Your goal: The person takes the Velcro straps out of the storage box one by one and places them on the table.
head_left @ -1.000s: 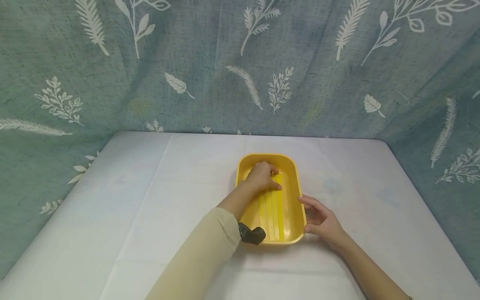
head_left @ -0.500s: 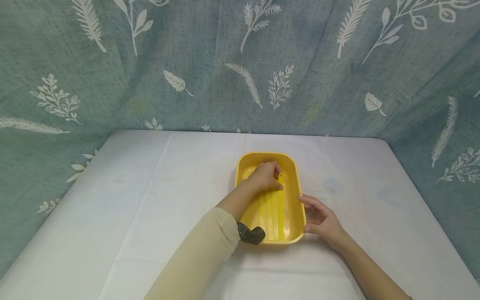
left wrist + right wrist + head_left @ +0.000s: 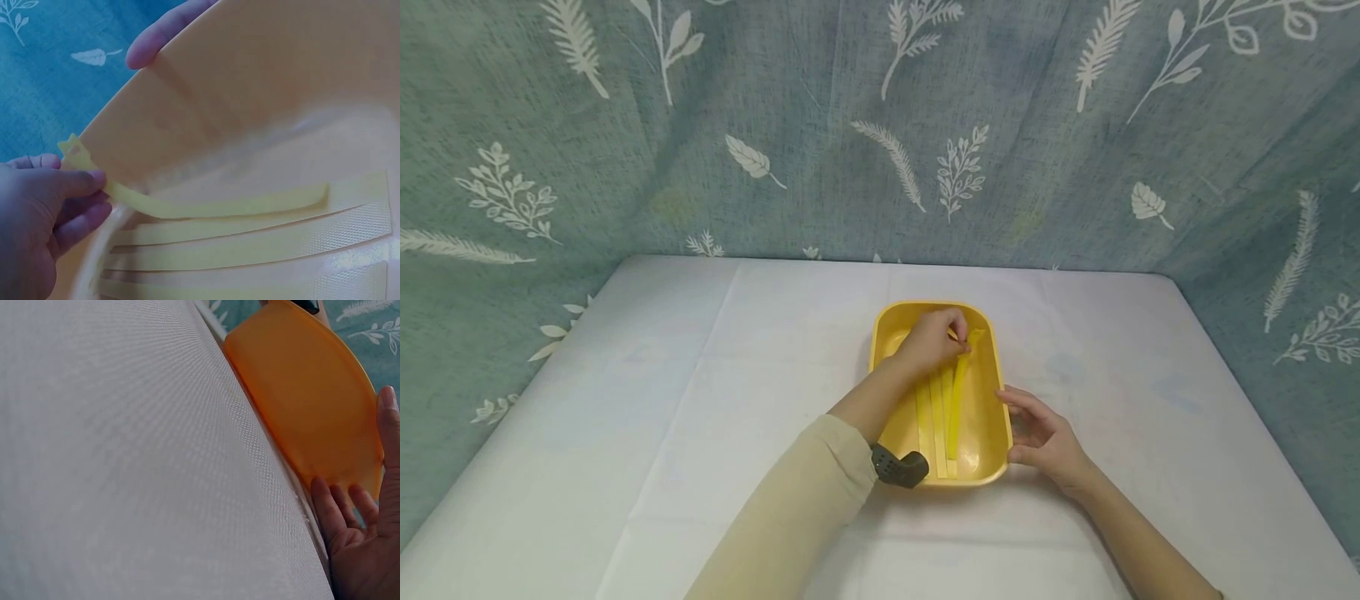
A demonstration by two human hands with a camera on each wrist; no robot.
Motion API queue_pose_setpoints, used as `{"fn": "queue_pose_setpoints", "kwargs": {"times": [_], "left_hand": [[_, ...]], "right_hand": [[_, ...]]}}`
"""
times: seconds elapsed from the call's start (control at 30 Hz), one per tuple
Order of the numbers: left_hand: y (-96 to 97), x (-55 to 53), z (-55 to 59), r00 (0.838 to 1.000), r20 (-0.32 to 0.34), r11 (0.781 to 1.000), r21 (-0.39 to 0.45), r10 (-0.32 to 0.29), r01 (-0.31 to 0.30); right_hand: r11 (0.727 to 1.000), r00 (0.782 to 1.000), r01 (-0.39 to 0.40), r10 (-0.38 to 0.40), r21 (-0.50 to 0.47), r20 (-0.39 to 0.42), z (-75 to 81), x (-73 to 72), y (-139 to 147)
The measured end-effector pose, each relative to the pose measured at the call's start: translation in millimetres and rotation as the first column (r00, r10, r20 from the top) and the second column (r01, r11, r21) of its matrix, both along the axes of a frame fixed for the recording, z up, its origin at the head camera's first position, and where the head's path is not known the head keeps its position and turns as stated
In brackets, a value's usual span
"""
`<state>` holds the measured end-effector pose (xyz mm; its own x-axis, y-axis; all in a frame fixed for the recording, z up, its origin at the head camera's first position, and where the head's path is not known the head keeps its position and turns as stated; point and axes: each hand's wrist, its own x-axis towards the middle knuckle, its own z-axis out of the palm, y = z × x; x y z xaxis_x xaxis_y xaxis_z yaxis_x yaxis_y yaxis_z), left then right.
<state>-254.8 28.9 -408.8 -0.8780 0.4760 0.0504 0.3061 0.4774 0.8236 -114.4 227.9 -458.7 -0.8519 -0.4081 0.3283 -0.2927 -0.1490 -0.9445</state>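
My left hand (image 3: pixel 934 340) reaches into the yellow tray (image 3: pixel 987 429) and pinches a thin yellow strip (image 3: pixel 250 204) between thumb and fingers. In the left wrist view, the strip's notched head with a small hole sticks out past the fingertips, and its body bends up off the tray floor. Several similar flat strips (image 3: pixel 237 257) lie side by side beneath it, with a textured patch at one end. At the tray's right side, my right hand (image 3: pixel 1048 442) touches the outer wall and rim with its fingers spread apart; in the right wrist view, the fingertips (image 3: pixel 322 490) rest against the wall.
A white cloth (image 3: pixel 760 400) covers the table under the tray. Behind the table hangs a blue-green curtain (image 3: pixel 820 150) with white leaf prints. A dark wrist strap piece (image 3: pixel 901 468) on the left arm hangs over the tray's near left edge.
My left hand has shifted slightly right and lifted the rightmost strip, which now slants with its head toward the tray's far right. The right hand stays on the tray's side.
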Motion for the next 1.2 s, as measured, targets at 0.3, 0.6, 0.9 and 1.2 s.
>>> {"fn": "queue_pose_setpoints", "kwargs": {"times": [0.3,0.6,0.9,1.2], "left_hand": [[0.4,2.8,7.4,0.984,0.176,0.981,0.193,-0.016,-0.018],[-0.3,4.2,13.3,0.960,0.259,0.943,0.331,-0.111,0.019],[-5.2,6.2,19.9,0.920,0.279,0.865,0.489,-0.276,0.112],[-13.8,2.5,23.5,0.925,0.283,0.829,0.556,-0.253,0.057]], "right_hand": [[1.000,1.000,-0.002,0.001,0.009,0.021,-1.0,-0.6,0],[1.000,1.000,-0.018,0.018,-0.010,0.015,0.4,-1.6,1],[0.999,0.999,-0.032,0.033,-0.015,0.025,-0.2,-2.0,2],[1.000,1.000,-0.024,0.024,-0.002,0.012,0.0,-1.4,2]]}}
